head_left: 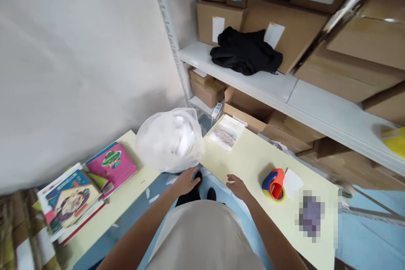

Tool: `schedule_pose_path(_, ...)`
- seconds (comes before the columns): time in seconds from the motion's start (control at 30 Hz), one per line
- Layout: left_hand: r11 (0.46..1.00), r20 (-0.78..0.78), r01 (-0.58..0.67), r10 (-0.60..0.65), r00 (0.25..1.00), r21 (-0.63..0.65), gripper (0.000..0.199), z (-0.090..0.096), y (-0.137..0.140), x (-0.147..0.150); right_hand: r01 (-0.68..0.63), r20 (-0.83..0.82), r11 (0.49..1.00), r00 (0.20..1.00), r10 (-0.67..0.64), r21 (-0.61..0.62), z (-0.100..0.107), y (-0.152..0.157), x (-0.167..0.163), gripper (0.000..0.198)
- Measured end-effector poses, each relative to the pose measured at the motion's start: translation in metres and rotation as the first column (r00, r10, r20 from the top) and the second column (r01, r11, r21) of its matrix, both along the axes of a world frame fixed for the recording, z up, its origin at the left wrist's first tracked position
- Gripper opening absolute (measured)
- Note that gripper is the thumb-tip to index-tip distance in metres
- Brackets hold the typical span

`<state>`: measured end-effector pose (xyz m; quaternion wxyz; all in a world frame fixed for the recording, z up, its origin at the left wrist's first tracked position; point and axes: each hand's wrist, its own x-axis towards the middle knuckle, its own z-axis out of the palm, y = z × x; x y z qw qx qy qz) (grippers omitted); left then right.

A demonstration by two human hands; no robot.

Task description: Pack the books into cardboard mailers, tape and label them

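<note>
My left hand [187, 182] hangs over the blue floor with its fingers stretched out and nothing in them. Just beyond it is a translucent white plastic bag [171, 139] with white stuff inside; I cannot tell whether my fingertips touch it. At the inner edge of the pale yellow table on the right [253, 152], my right hand [236, 186] is held with fingers apart, holding nothing. To its right stands an orange and blue tape dispenser [277, 179] with a yellow roll, beside a white paper [292, 183].
On the left table [126, 185] lie a pink book [118, 166] and a stack of picture books [71, 200]. A printed sheet [226, 132] rests on the right table, with a pixelated purple item [311, 215] nearer. Behind, a shelf [278, 86] bears cartons [291, 40] and black cloth [247, 52].
</note>
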<state>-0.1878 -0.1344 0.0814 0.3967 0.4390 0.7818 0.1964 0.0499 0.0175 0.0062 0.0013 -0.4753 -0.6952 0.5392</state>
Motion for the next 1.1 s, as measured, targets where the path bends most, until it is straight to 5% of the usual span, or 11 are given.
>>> schedule_pose_path(0.27,0.973,-0.096,-0.210,0.220,0.971,0.098,0.052,0.008,-0.077,0.008,-0.182,-0.174,0.982,0.967,0.186,0.039,0.000,0.003,-0.066,0.041)
schedule_pose_path(0.47,0.832,-0.094,-0.532,0.548,0.831,0.157,0.049,0.014,-0.168,-0.004,-0.395,-0.325,0.911,0.851,0.412,0.118,0.034,-0.043,-0.168,0.047)
schedule_pose_path(0.57,0.643,-0.045,-0.726,0.755,0.654,0.245,0.046,0.013,-0.226,-0.013,-0.563,-0.377,0.816,0.733,0.566,0.130,0.051,-0.099,-0.217,0.046)
schedule_pose_path(0.7,0.228,0.132,-0.917,0.950,0.283,0.327,0.042,0.004,-0.316,-0.027,-0.765,-0.377,0.631,0.552,0.744,0.124,0.058,-0.196,-0.267,0.036)
schedule_pose_path(0.83,-0.164,0.396,-0.939,0.918,-0.032,0.303,0.046,-0.010,-0.411,-0.042,-0.884,-0.285,0.450,0.401,0.871,0.130,0.053,-0.294,-0.302,0.030)
schedule_pose_path(0.97,-0.365,0.501,-0.898,0.841,-0.206,0.244,0.049,-0.019,-0.492,-0.058,-0.928,-0.258,0.358,0.322,0.911,0.105,0.045,-0.377,-0.330,0.027)
schedule_pose_path(1.1,-0.458,0.477,-0.849,0.827,-0.298,0.263,0.051,-0.016,-0.549,-0.080,-0.911,-0.303,0.395,0.346,0.888,0.117,0.051,-0.443,-0.367,0.028)
